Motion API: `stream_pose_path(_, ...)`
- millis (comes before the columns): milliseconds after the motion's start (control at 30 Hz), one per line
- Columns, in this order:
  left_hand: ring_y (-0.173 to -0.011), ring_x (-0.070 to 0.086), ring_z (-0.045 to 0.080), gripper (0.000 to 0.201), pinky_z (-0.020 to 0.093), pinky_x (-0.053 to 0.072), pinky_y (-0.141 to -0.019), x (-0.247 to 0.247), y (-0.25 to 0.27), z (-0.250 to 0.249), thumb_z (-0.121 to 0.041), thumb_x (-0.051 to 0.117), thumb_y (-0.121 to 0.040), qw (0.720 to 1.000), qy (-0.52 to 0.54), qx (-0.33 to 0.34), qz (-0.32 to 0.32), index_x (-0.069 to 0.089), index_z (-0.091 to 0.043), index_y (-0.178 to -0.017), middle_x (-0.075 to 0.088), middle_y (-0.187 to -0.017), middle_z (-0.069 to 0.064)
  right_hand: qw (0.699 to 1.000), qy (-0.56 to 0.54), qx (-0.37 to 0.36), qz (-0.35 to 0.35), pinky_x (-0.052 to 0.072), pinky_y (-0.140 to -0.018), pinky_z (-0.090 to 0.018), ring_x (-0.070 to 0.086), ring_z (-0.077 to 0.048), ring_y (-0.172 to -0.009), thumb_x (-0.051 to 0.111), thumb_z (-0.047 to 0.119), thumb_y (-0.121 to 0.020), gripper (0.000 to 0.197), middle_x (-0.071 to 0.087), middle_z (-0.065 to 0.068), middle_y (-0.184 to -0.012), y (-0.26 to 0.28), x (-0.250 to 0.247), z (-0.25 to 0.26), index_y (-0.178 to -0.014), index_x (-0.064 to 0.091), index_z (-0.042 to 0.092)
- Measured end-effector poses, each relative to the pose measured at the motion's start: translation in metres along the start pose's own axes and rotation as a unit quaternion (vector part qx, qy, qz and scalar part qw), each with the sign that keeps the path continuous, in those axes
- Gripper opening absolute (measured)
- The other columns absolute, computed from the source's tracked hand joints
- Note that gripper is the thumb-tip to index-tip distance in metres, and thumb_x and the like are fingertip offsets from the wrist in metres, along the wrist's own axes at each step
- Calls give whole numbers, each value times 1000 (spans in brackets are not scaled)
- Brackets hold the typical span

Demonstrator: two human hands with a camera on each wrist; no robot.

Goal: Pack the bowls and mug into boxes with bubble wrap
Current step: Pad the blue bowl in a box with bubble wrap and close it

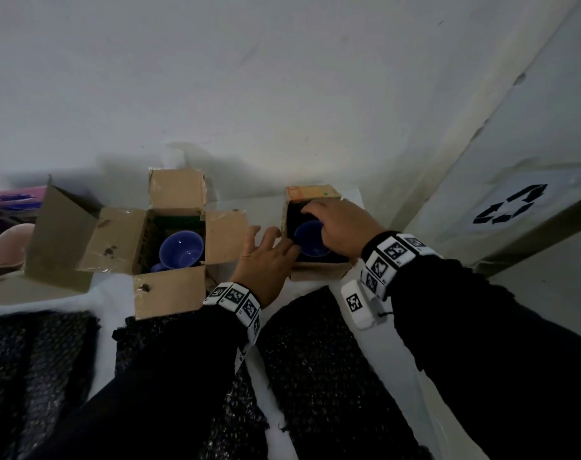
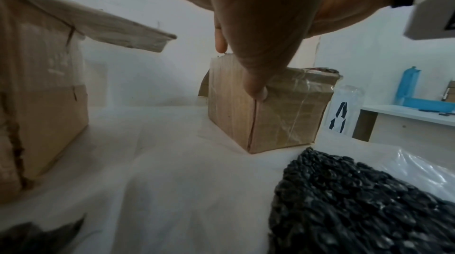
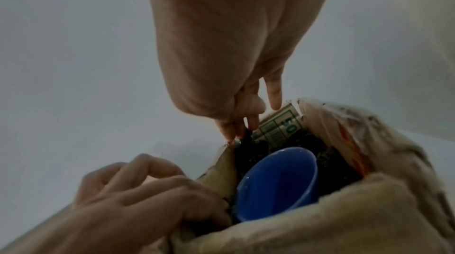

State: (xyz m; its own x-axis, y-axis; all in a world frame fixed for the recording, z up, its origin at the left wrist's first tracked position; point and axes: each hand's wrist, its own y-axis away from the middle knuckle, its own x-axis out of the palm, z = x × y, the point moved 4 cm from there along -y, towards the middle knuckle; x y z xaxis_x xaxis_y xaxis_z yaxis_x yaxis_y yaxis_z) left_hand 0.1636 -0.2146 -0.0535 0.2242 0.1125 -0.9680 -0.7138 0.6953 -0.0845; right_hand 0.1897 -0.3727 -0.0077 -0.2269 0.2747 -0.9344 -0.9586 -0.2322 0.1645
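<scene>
A small cardboard box stands at the right, lined with black bubble wrap. A blue bowl sits inside it. My right hand reaches over the box and pinches the wrap's edge at the far left corner. My left hand holds the box's near left wall, with the thumb pressed on the outer corner and a finger over the rim. A larger open box to the left holds a blue mug.
Sheets of black bubble wrap lie on the white table cover in front of the boxes. A pink bowl sits at the far left behind an upright flap. A wall is close behind, and a white bag with a recycling mark is at the right.
</scene>
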Motion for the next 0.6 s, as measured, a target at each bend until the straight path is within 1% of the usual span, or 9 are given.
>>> stream_pose_path(67,-115,42,29,35,50,23,-95,1,-4,3,-28,75,-67,1000,-4,21,5,66,-24,-101,62,-111,-4,999,23,-7,32,36,-106,-45,43,-26,-131,54,4,-85,63,41,-2,-148,-12,4,-1,-144,40,21)
stream_pose_path(133,-117,37,30,30,48,24,-92,0,-8,9,-34,75,-68,999,-1,32,18,69,-24,-95,62,-113,-2,997,62,-7,51,33,-108,-49,42,-27,-132,57,6,-86,63,41,-3,-149,-23,12,-3,-145,38,21)
stream_pose_path(200,-119,34,31,33,49,23,-93,0,-10,14,-41,74,-67,999,2,30,28,69,-25,-96,60,-116,-2,992,112,-4,64,28,-109,-49,47,-28,-128,53,12,-91,53,49,-5,-142,-31,22,-7,-142,41,20)
stream_pose_path(267,-119,34,31,38,51,22,-94,0,-11,15,-47,74,-67,999,2,26,41,68,-26,-98,60,-115,-3,983,170,7,66,21,-112,-53,49,-29,-122,46,17,-95,42,57,-6,-132,-33,33,-13,-136,44,20)
stream_pose_path(333,-116,35,29,36,52,21,-95,1,-13,12,-49,71,-69,998,-6,17,58,66,-27,-97,60,-111,-6,976,208,24,59,18,-111,-51,45,-29,-123,44,21,-96,36,59,-5,-127,-32,42,-19,-132,44,18)
stream_pose_path(400,-117,37,28,32,51,18,-97,-1,-15,8,-50,67,-72,997,-13,5,72,67,-27,-95,60,-108,-8,974,218,29,52,18,-108,-48,41,-27,-123,45,23,-96,33,60,-4,-124,-33,44,-20,-128,45,18)
stream_pose_path(467,-122,36,29,33,52,14,-98,-2,-17,7,-51,63,-77,997,-15,4,82,68,-27,-99,59,-111,-9,976,214,16,35,19,-105,-47,43,-27,-120,51,27,-92,34,60,-5,-121,-33,42,-20,-124,48,17)
stream_pose_path(533,-125,32,29,35,52,11,-98,-2,-18,6,-52,59,-82,997,-10,5,82,67,-27,-104,58,-114,-10,975,222,13,-23,18,-102,-47,42,-28,-120,60,30,-83,36,59,-5,-118,-27,37,-25,-116,53,16)
stream_pose_path(600,-125,30,30,33,51,11,-98,-2,-21,5,-48,58,-84,997,0,-3,74,66,-26,-106,58,-115,-10,971,221,30,-85,13,-102,-49,38,-28,-121,58,27,-81,26,63,-3,-109,-17,33,-35,-105,57,17)
